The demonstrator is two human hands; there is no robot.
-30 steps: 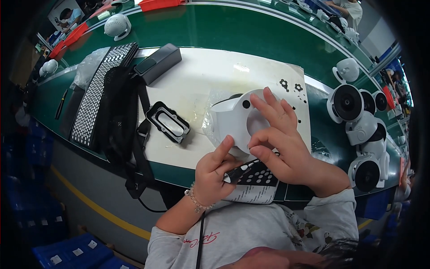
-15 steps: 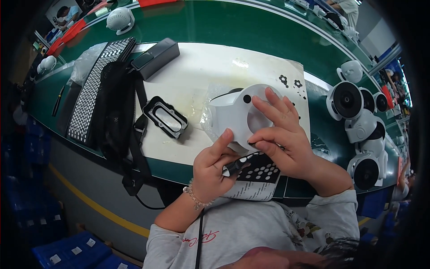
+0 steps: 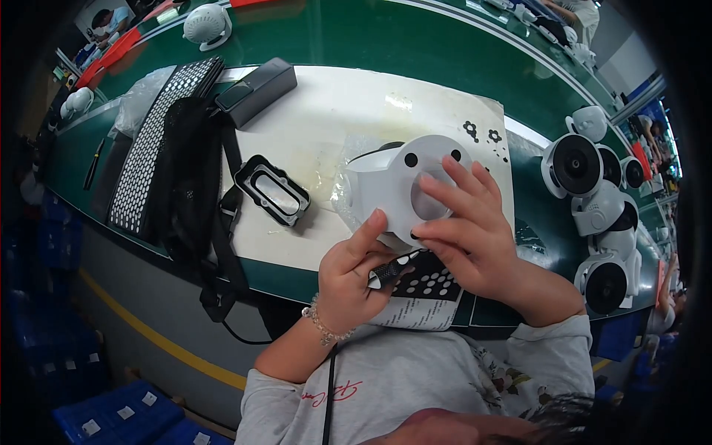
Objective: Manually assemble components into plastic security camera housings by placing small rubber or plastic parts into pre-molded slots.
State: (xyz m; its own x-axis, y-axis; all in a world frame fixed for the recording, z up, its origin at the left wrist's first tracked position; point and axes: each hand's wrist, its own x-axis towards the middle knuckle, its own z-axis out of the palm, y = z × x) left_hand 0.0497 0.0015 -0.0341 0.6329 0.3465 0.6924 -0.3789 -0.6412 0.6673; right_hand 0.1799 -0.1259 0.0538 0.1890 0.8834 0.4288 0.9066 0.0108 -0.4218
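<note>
- Right hand [image 3: 475, 241] is spreading its fingers, index tip meeting a black dot [image 3: 415, 235] on the white housing [image 3: 382, 189]; a sideways drag could be skewing that dot.
- Left hand [image 3: 350, 282] is gripping the curled, white-spotted black sheet [image 3: 430, 280], thumb bracing the housing; a slipping thumb could be letting it rock.
- Housing is sitting above the white board [image 3: 319, 111], looking smooth, round-rimmed, hollow-centred; crinkled clear wrap [image 3: 343, 194] is showing alongside.
</note>
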